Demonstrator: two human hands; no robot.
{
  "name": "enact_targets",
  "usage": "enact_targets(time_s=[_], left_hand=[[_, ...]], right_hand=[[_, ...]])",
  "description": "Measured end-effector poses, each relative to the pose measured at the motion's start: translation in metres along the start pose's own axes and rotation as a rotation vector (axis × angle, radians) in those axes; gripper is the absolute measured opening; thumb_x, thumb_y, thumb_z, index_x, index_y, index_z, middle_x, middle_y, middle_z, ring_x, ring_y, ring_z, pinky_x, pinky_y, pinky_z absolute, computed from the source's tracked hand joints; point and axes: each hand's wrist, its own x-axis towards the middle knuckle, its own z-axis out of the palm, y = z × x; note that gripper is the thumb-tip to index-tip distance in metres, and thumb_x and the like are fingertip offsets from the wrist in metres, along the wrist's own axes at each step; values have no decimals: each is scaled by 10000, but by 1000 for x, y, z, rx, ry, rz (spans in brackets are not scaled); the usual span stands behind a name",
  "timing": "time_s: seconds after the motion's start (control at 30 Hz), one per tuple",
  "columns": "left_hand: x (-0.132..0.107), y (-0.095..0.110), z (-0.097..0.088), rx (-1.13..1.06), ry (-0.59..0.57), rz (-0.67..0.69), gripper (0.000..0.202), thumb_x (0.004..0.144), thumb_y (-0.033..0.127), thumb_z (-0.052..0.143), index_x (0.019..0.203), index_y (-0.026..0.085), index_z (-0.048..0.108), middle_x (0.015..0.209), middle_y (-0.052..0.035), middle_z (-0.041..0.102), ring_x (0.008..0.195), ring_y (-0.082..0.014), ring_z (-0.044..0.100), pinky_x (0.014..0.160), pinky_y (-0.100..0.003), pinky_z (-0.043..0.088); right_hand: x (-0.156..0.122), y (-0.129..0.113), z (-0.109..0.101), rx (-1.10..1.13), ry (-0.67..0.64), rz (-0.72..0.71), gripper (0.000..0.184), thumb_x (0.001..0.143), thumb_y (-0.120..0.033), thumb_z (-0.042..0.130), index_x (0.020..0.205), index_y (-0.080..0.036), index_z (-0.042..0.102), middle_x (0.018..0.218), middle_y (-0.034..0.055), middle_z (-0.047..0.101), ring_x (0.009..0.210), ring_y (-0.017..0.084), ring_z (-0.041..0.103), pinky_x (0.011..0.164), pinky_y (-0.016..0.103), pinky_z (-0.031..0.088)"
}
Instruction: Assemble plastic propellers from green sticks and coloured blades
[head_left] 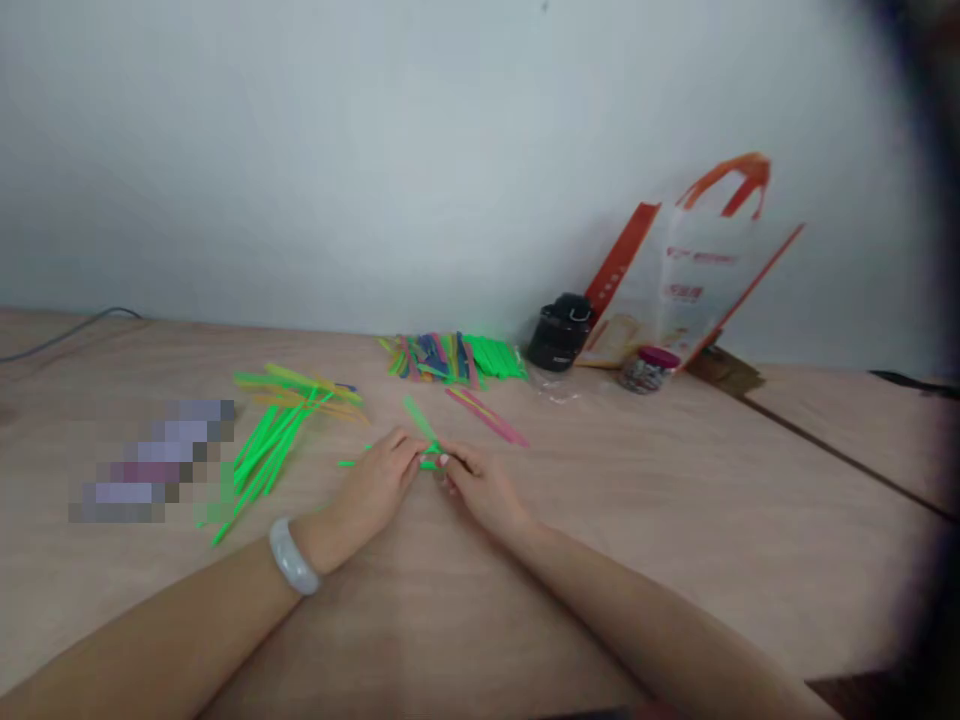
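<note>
On the wood-grained table (420,620), fingers (405,449) pinch slim green strips (433,449).

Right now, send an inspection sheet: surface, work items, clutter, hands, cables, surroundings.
Surface: pale wood-grain tabletop, dark seam at right.
Work items: slim green strips, held; loose bright-green strip pile, left; pink-and-yellow strips beyond; multicoloured strip bundle at rear.
Clutter: lidded black container, clear jar with dark-red lid, white-and-orange carrier bag; pixelated item, left, unidentifiable.
Hands: left hand and right hand close together, both pinching the slim green strips.
Cables: thin grey cable, far left.
Surroundings: plain pale wall behind.
</note>
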Motion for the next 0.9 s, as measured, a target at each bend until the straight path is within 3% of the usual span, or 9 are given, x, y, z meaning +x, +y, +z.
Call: enact_targets(time_s=[0.17,0.33,0.6,0.9], left_hand=[[-1,1,0,52,-16,-6,210,930,180,379,1017,179,570,930,-47,559,867,-170,541,767,-306,475],[-1,4,-2,145,-63,-7,213,923,145,375,1004,186,568,915,-40,546,844,-162,534,742,-288,474],[-3,4,-4,188,-91,3,211,917,126,369,982,183,562,924,-43,539,840,-164,524,732,-287,465],[-3,4,-3,169,-45,4,216,929,156,358,960,181,570,879,-39,533,797,-163,515,693,-276,451]], right_hand=[[-2,1,3,-105,48,-131,312,822,-179,452,1016,-228,691,812,25,663,722,156,576,655,271,474],[-2,4,3,-177,47,-207,322,812,-136,450,1010,-224,688,909,39,681,864,182,598,802,322,470],[-4,4,5,-216,46,-237,345,796,-102,442,1025,-215,674,887,44,666,860,183,594,790,314,471],[-7,-2,5,-204,51,-246,324,812,-124,443,1028,-213,667,916,50,667,871,176,591,806,309,468]])
